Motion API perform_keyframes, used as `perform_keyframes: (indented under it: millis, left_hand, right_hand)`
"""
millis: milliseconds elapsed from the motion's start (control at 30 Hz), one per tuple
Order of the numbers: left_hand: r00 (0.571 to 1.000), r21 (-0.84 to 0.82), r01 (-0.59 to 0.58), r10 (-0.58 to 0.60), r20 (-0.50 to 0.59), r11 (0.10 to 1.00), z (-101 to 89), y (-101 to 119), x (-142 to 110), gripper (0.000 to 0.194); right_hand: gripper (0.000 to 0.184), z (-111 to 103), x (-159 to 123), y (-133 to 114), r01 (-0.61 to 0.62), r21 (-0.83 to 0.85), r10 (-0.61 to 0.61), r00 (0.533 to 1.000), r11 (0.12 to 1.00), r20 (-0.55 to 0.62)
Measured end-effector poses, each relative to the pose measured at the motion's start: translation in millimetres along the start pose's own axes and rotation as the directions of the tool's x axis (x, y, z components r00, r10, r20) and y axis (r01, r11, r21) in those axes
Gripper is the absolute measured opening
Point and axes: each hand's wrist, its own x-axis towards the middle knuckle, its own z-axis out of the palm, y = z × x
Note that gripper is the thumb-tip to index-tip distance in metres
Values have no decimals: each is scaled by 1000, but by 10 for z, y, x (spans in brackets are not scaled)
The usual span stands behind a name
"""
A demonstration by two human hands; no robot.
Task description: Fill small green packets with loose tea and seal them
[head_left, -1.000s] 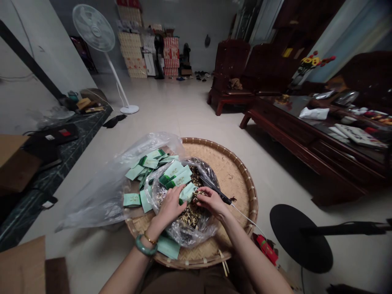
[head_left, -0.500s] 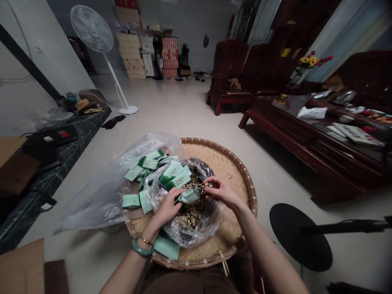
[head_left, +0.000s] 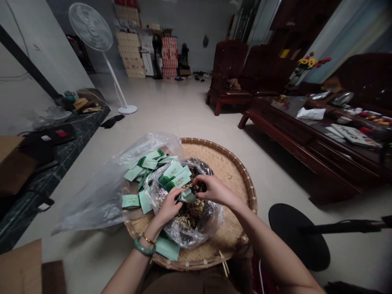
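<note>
My left hand [head_left: 168,208] is closed around a small pale green packet [head_left: 187,196], held over a clear plastic bag [head_left: 211,216]. My right hand [head_left: 211,190] is at the packet's right side, thumb and forefinger curved and apart; nothing shows between them, though the other fingertips are hidden. Inside the bag lies a loose mix of dark and pale bits [head_left: 191,214]. Several flat green packets [head_left: 176,175] rest on the bag's far left part. The bag sits on a round woven bamboo tray [head_left: 226,163]. Another green packet [head_left: 167,248] lies at the tray's near edge.
Left of the tray spreads a large clear plastic bag [head_left: 101,200], with more green packets [head_left: 133,173] beside it. A black round stand base [head_left: 298,237] is on the floor at right. Farther off are a dark wooden table [head_left: 284,134] and a white fan [head_left: 127,109].
My right hand has moved left, up to the packet; the pale bits seen at its fingers earlier are out of sight. My left hand keeps hold of the packet, which is tilted differently.
</note>
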Motion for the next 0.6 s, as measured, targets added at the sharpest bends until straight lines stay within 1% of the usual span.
perform_keyframes:
  millis: [100, 167, 367, 467, 533, 600]
  left_hand:
    - [999, -25, 23, -23, -22, 999, 10, -30, 4, 38]
    - [999, -38, 29, -30, -30, 999, 13, -44, 8, 38]
    - [997, -50, 35, -38, -60, 998, 8, -41, 18, 34]
    - [997, -49, 34, -38, -74, 998, 12, -34, 20, 32]
    - [996, -52, 35, -39, -80, 998, 18, -35, 19, 31]
    - [996, -55, 39, -43, -74, 998, 24, -44, 16, 31]
  right_hand:
    - [30, 20, 4, -25, 52, -30, -53, 998, 998, -37]
    - [31, 35, 3, -36, 61, -33, -62, 996, 998, -59]
    - [36, 110, -23, -58, 76, 82, -67, 992, 994, -108]
    - [34, 180, -21, -40, 94, 67, -84, 986, 993, -143]
    - [32, 225, -12, -22, 92, 30, -87, 986, 995, -141]
    - [33, 257, -6, -15, 74, 4, -73, 992, 997, -106]
